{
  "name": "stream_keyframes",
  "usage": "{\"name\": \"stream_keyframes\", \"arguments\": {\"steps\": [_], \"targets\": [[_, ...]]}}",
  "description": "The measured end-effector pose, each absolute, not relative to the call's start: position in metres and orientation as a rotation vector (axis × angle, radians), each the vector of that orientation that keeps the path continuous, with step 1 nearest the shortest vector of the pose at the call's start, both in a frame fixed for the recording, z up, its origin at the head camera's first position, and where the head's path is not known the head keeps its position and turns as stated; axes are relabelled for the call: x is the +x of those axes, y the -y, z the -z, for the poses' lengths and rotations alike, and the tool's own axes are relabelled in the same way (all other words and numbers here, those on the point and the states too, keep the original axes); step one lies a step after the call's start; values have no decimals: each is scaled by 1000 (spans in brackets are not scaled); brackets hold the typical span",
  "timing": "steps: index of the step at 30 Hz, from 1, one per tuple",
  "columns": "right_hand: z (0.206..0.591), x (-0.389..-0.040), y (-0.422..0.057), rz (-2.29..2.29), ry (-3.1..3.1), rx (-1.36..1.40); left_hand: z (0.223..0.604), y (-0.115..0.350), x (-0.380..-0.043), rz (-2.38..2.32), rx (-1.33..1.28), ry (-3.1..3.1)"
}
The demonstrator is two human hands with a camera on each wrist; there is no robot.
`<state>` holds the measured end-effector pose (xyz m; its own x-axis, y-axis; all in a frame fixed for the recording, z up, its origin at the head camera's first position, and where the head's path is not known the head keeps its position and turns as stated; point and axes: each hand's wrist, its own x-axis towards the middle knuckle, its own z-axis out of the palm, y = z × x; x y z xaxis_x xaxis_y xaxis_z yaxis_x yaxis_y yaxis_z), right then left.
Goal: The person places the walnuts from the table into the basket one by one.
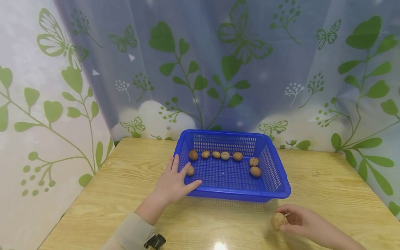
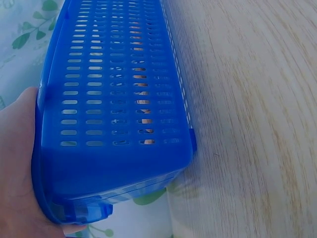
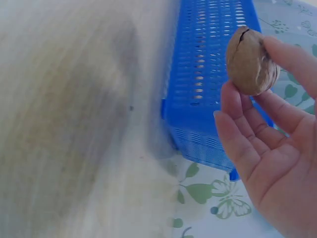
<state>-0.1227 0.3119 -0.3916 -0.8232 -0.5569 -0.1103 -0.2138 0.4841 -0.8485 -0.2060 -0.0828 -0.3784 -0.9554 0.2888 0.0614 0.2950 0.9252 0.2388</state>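
Note:
A blue plastic basket (image 1: 231, 192) with slotted walls stands on the wooden table. Inside it, several walnuts (image 1: 237, 156) line the back, with two more walnuts (image 1: 255, 171) by the right wall and one walnut (image 1: 190, 170) at the left, partly behind my fingers. My left hand (image 1: 172, 184) rests on the basket's front left corner, fingers spread over the rim. To the right, in front of the basket, my right hand (image 1: 301, 220) pinches a walnut (image 1: 278, 221) between thumb and fingertips, above the table. A dark crack shows in this walnut (image 3: 247, 62) in the right wrist view.
The wood-grain table (image 1: 315, 184) extends on both sides of the basket and in front of it. Behind and to the left hangs a curtain (image 1: 200, 97) printed with green leaves and butterflies. A black band (image 1: 155, 241) is at my left sleeve.

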Motion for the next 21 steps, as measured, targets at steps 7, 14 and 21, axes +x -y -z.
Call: {"name": "stream_keyframes", "arguments": {"steps": [7,14,21], "targets": [[370,-126,-313,1233,-2536,-680,376,81,-209,390,-472,3044],[336,-143,-309,1261,-2580,-575,376,82,-210,390,-460,3056],[315,-174,-299,1260,-2638,-431,378,83,-206,399,-453,3061]]}}
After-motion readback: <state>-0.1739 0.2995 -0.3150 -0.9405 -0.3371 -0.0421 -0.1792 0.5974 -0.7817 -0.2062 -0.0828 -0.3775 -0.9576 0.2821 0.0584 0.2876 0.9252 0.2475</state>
